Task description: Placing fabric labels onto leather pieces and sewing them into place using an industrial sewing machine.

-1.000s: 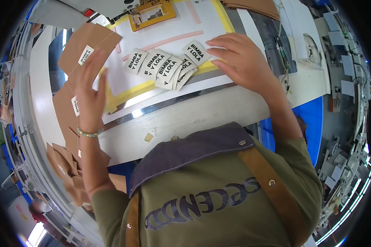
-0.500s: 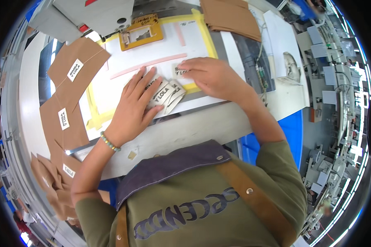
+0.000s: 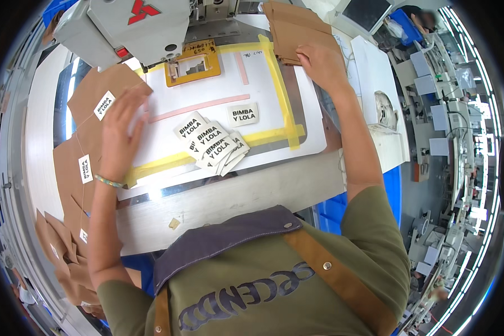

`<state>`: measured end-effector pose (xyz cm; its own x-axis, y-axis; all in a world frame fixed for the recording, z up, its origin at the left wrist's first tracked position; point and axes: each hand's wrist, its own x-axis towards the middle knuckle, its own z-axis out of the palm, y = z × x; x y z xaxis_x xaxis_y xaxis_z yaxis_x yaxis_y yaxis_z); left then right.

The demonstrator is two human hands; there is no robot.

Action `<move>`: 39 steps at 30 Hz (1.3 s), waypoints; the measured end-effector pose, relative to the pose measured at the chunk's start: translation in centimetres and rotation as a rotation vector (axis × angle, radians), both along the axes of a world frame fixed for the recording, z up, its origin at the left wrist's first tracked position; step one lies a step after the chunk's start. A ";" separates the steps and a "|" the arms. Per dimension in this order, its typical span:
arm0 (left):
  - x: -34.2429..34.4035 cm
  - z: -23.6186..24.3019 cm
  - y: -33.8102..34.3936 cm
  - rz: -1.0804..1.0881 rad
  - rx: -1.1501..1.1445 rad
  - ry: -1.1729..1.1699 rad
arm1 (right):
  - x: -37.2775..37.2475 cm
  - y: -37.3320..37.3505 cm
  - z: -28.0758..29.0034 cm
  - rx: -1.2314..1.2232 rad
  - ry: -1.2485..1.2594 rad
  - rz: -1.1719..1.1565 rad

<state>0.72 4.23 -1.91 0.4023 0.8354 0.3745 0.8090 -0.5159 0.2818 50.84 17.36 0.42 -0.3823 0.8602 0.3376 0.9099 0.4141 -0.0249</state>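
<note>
My right hand (image 3: 322, 66) is closed on the near edge of a stack of brown fabric pieces (image 3: 294, 31) at the back right, thumb and fingers together. My left hand (image 3: 122, 131) is open, slightly blurred, with fingers stretched out over the right edge of a brown fabric piece (image 3: 87, 101) that carries a sewn white label (image 3: 105, 105); whether it touches the fabric I cannot tell. Between my hands, several white cloth labels with black lettering lie in an overlapping pile (image 3: 213, 143). A single label (image 3: 243, 114) lies flat just right of the pile.
A grey-white sewing machine (image 3: 140, 39) with a yellow clamp frame (image 3: 207, 70) stands at the back. The white template sheet (image 3: 168, 131) has yellow tape borders and pink strips. Joined brown pieces hang off the table's left side into a heap (image 3: 67, 257). A blue bin (image 3: 389, 196) sits below right.
My left hand has left the label pile and moved left to the brown fabric. My right hand has let go of the single label and reached back right to the brown stack.
</note>
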 end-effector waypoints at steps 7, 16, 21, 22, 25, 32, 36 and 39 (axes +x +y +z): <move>-7.1 -2.1 2.1 0.220 -0.063 0.060 | -0.2 -0.3 0.8 0.002 0.067 0.092; -2.5 1.6 0.0 0.141 -0.002 -0.035 | 2.3 2.5 1.3 -0.292 0.294 -0.030; 1.3 4.5 -1.8 -0.049 -0.038 -0.096 | 3.7 4.4 0.7 -0.424 0.439 0.007; 1.7 4.5 -1.9 -0.080 -0.046 -0.114 | 3.7 4.8 0.7 -0.314 0.460 -0.029; 3.3 4.2 -2.1 -0.129 -0.164 -0.217 | 7.1 8.3 1.9 -0.035 0.753 -0.144; 6.2 2.0 -3.7 -0.248 -0.379 -0.293 | 1.4 6.0 6.0 0.305 0.441 0.001; 7.4 2.2 -3.7 -0.311 -0.363 -0.290 | -5.5 0.3 3.2 0.077 0.001 0.247; 8.2 2.8 -2.1 -0.304 -0.242 -0.270 | -8.9 -2.5 0.5 0.113 -0.146 0.411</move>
<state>8.90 2.17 0.89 0.5574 0.7710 0.3079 0.5129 -0.6114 0.6025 41.96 14.91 0.92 -0.7349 0.5880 0.3380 0.6601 0.7344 0.1578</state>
